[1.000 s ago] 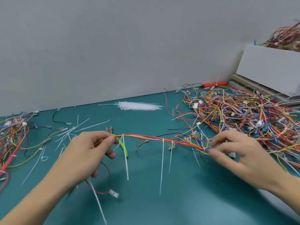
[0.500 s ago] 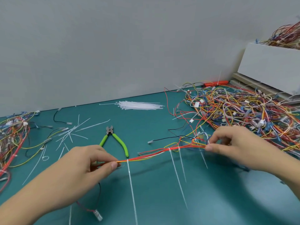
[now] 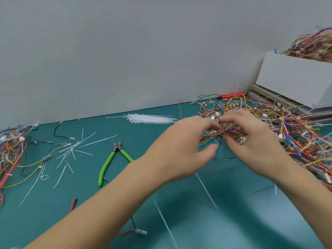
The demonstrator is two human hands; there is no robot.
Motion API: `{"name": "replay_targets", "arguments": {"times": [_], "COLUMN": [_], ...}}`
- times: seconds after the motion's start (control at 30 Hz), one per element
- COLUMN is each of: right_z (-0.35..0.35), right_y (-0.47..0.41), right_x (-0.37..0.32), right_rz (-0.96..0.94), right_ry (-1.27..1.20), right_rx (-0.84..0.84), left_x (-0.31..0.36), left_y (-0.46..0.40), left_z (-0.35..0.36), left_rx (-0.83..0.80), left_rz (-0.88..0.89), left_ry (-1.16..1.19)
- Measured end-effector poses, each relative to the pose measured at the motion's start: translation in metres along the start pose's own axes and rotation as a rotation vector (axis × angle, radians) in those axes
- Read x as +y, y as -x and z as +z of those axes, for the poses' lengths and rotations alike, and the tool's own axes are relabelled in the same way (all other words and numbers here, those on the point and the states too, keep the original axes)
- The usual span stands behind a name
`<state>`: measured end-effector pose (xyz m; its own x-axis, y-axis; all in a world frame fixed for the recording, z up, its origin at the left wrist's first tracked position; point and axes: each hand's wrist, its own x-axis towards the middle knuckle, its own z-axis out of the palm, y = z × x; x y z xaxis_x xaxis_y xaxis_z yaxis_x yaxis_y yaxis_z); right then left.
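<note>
At the far left edge of the frame a tangle of coloured wires (image 3: 10, 150) lies on the teal bench (image 3: 242, 218). Just right of it, a scatter of white cable-tie offcuts (image 3: 75, 150) fans out. Right of those are green-handled cutters (image 3: 111, 162), handles spread and nose pointing to the back wall. Below the cutters lies a short red piece (image 3: 73, 203). Further back, near the centre, is a neat sheaf of unused white cable ties (image 3: 152, 119). Low in the frame, a small clear connector (image 3: 141, 231) on red and black leads lies by the left forearm.

The left hand (image 3: 181, 150) reaches up to right of centre. Its grip is loosely closed round the wire bundle (image 3: 212, 137), with the fingertips curled over the top and the thumb underneath, a little apart from them; motion blur hides how firmly it clamps. The bundle of red, orange and yellow wires is held above the bench between the two hands, at the near edge of the big heap. Two white tie tails (image 3: 206, 191) slant down below the hands.

The right hand (image 3: 251, 141) meets the left almost fingertip to fingertip. Its grip pinches the same bundle, fingers bent over it and thumb pressed in from below.

Behind and to the right spreads the large wire heap (image 3: 296, 137). A white box (image 3: 296, 78) holding more wires stands at the upper right.
</note>
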<state>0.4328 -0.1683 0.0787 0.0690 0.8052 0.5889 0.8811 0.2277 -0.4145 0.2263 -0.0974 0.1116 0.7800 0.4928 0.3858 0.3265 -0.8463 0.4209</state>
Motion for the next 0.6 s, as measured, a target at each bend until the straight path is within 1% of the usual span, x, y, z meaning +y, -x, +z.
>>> {"name": "replay_targets", "arguments": {"times": [0.07, 0.13, 0.23, 0.3, 0.37, 0.43, 0.53, 0.6], "right_z": [0.004, 0.006, 0.007, 0.008, 0.008, 0.007, 0.007, 0.01], "right_y": [0.002, 0.006, 0.013, 0.017, 0.024, 0.027, 0.026, 0.023], "right_x": [0.003, 0.01, 0.021, 0.025, 0.029, 0.032, 0.031, 0.031], "right_rz": [0.065, 0.123, 0.174, 0.197, 0.187, 0.194, 0.237, 0.286], "right_ry": [-0.168, -0.331, -0.474, -0.439, -0.277, -0.151, -0.05, -0.076], "right_rx": [0.034, 0.084, 0.153, 0.159, 0.148, 0.182, 0.16, 0.121], "left_x": [-0.002, -0.009, -0.023, -0.029, -0.033, -0.039, -0.044, -0.045], "left_y": [-0.022, -0.036, -0.047, -0.046, -0.044, -0.042, -0.043, -0.043], "left_z": [0.025, 0.043, 0.059, 0.065, 0.069, 0.071, 0.075, 0.078], "left_rx": [0.019, 0.026, -0.03, -0.047, -0.005, 0.056, 0.132, 0.161], "left_rz": [-0.034, -0.121, -0.235, -0.246, -0.233, -0.234, -0.255, -0.255], "left_ry": [-0.064, -0.104, -0.005, 0.072, 0.066, 0.096, 0.316, 0.445]}}
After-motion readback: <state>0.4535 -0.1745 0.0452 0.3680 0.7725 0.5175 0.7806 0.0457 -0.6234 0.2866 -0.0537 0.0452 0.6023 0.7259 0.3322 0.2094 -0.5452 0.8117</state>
